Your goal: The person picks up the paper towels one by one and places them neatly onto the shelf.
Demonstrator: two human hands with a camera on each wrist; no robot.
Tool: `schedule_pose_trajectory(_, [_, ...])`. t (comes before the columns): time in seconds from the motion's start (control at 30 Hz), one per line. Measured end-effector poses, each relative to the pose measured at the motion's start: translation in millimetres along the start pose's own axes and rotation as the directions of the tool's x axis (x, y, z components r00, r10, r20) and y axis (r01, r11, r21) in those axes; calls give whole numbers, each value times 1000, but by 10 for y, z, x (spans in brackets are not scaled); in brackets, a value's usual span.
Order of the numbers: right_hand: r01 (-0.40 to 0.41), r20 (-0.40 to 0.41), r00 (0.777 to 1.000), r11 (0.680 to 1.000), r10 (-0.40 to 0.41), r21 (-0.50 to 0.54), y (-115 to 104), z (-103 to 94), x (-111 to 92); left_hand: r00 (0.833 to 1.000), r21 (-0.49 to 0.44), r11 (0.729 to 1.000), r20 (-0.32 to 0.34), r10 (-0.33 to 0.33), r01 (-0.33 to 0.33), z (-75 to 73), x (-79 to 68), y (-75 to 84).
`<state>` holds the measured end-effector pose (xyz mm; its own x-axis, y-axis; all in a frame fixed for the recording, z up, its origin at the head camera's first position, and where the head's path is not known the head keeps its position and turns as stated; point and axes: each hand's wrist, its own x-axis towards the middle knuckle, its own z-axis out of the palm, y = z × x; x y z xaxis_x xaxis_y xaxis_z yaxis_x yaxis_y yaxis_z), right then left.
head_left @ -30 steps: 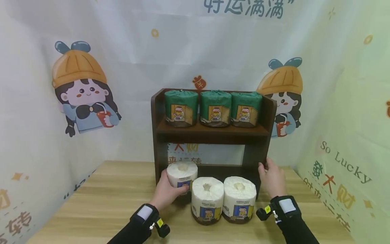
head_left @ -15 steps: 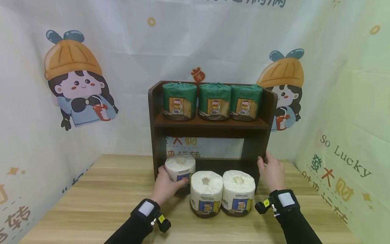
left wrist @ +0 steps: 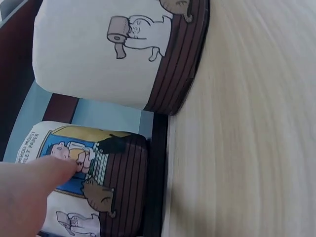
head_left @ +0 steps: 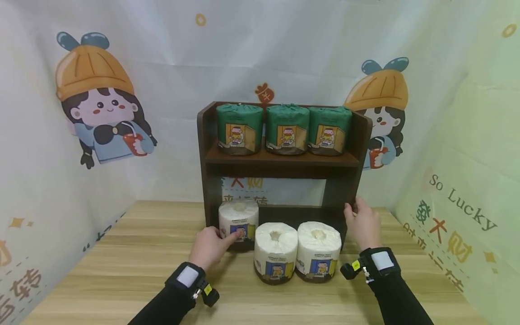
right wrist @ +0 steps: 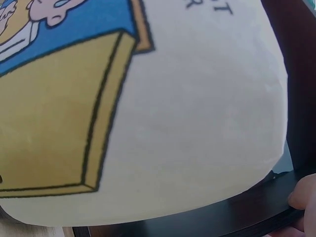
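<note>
White-wrapped toilet paper roll point(head_left: 239, 213) stands upright at the left end of the lower tier of a dark brown two-tier shelf point(head_left: 284, 170), just beside the left side panel. The left hand point(head_left: 208, 247) is at it: its thumb lies out straight with the tip on the blue printed picture, while the other fingers are at the roll's left edge, mostly hidden, so I cannot tell whether they grip or only touch. The right hand point(head_left: 364, 226) pinches the front edge of the shelf's right side panel between thumb and fingers. Near the hands, in front of the lower tier, a second white roll point(head_left: 276, 261) and a third white roll point(head_left: 318, 259) stand upright side by side on the wood-grain desk point(head_left: 118, 271), printed pictures facing the person. Each wrist carries a black strap with a small camera, below which black sleeves begin. Above, the upper tier bears a left green roll point(head_left: 239, 128), a middle green roll point(head_left: 287, 128) and a right green roll point(head_left: 330, 131), all upright in a row. Behind the shelf hangs a pale cloth backdrop point(head_left: 174, 99) printed with cartoon figures in orange hats; "So Lucky" is lettered at right.
</note>
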<state>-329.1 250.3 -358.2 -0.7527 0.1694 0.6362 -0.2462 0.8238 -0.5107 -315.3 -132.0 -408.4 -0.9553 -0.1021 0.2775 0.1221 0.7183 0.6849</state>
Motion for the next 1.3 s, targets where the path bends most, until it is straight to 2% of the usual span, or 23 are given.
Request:
schedule_pose_trajectory(0.13, [-5,3,1000,1000,5,4,1,-2,0,1000,23,1000,-18,17,-16,0,9,-13])
schedule_pose_trajectory(0.37, [-15,13,1000,1000,14,9,23,9,0,996,128,992,-80,34,-24,43,32,-40])
schedule_pose_trajectory(0.57, [-6,3,1000,1000,6,2,32,20,2,993,167,986,-106,50,-32,87,90,-101])
schedule_pose_trajectory(0.9, [-1,-4,1000,1000,2,1,30,11,-4,994,167,986,-101,39,-21,81,114,-94])
schedule_pose_trajectory(1.03, [12,-12,1000,1000,-12,0,32,6,10,994,133,990,-91,61,-48,38,84,-3])
schedule_pose_trajectory(1.1, [17,-15,1000,1000,-17,-1,36,10,19,992,92,992,-75,99,-92,27,64,64])
schedule_pose_trajectory(1.2, [12,-7,1000,1000,-12,0,42,19,22,989,-39,988,-17,150,-150,34,24,183])
schedule_pose_trajectory(1.3, [3,2,1000,1000,-3,4,52,24,14,981,-184,967,48,191,-179,71,-10,292])
